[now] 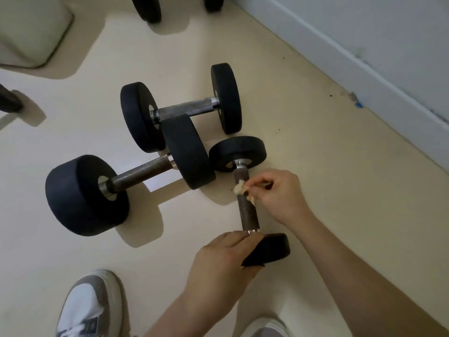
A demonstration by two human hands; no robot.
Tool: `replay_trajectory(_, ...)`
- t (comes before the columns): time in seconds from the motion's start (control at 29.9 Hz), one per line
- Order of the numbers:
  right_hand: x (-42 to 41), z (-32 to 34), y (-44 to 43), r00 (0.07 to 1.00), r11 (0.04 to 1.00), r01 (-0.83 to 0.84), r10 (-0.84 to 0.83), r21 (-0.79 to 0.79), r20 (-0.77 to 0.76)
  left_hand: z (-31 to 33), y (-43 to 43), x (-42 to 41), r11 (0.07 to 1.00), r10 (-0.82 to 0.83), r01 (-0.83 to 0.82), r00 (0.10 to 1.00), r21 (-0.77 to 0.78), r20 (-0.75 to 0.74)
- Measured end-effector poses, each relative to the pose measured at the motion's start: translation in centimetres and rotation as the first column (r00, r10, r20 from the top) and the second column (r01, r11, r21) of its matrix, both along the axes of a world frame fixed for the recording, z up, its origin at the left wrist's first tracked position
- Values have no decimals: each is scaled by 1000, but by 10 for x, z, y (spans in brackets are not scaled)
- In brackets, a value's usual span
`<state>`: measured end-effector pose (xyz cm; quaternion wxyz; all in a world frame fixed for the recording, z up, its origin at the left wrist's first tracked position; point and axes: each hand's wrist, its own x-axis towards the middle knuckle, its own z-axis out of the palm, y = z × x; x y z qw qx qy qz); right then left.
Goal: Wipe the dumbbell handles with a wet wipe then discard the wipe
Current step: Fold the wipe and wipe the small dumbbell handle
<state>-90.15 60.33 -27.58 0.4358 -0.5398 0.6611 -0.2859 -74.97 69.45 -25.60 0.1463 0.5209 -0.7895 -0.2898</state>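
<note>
A small black dumbbell lies on the cream floor with its dark knurled handle [247, 215] pointing away from me. My right hand [279, 193] pinches a crumpled whitish wet wipe [239, 187] against the upper part of that handle. My left hand [218, 263] grips the near weight head [269, 249] of the same dumbbell. Its far head [237, 152] rests on the floor. Two larger dumbbells lie to the left: a thick one with handle [143, 172] and a farther one with handle [187, 108].
A white skirting board and wall [364, 57] run along the right side. More black weights [148, 8] stand at the top edge. A pale padded object [31, 32] sits at top left. My two shoes [90, 310] are at the bottom.
</note>
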Motion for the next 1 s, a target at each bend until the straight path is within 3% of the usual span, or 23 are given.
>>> replay_trajectory(0.1, -12, 6, 39, 987, 977, -161, 158, 138, 32, 0, -1, 0, 1000, -12, 12, 1000, -6, 7)
replay_trajectory(0.2, -2, -3, -1, 1000, 1000, 15, -15, -16, -3, 0, -1, 0, 999, -35, 35, 999, -21, 13)
replay_trajectory(0.27, 4, -3, -20, 995, 995, 95, -94, -39, 26, -3, -1, -1, 998, -40, 41, 999, -44, 23)
replay_trajectory(0.43, -21, 10, 37, 981, 954, -165, 131, 251, 146, -4, 2, -9, 1000, 10, -10, 1000, -17, -12)
replay_trajectory(0.6, -24, 6, -24, 999, 995, 7, -13, 103, 51, -3, -1, -57, 997, 80, -81, 995, -14, -58)
replay_trajectory(0.74, -40, 17, -40, 974, 977, -171, 187, 125, -125, -4, -11, -92, 983, 179, -171, 971, 65, -160)
replay_trajectory(0.84, -51, 25, -24, 917, 925, -301, 348, 231, -197, -7, -13, -95, 980, 138, -121, 986, 159, -98)
replay_trajectory(0.9, -49, 23, -22, 918, 935, -300, 337, 189, -207, 0, -19, -86, 972, 69, -43, 992, 230, -102)
replay_trajectory(0.94, -44, 20, -26, 940, 955, -259, 283, 143, -191, 9, -28, -77, 980, 15, 5, 995, 201, -95)
replay_trajectory(1.0, -34, 13, -38, 974, 985, -160, 167, 59, -151, 26, -56, -56, 998, 24, -26, 999, -49, -45)
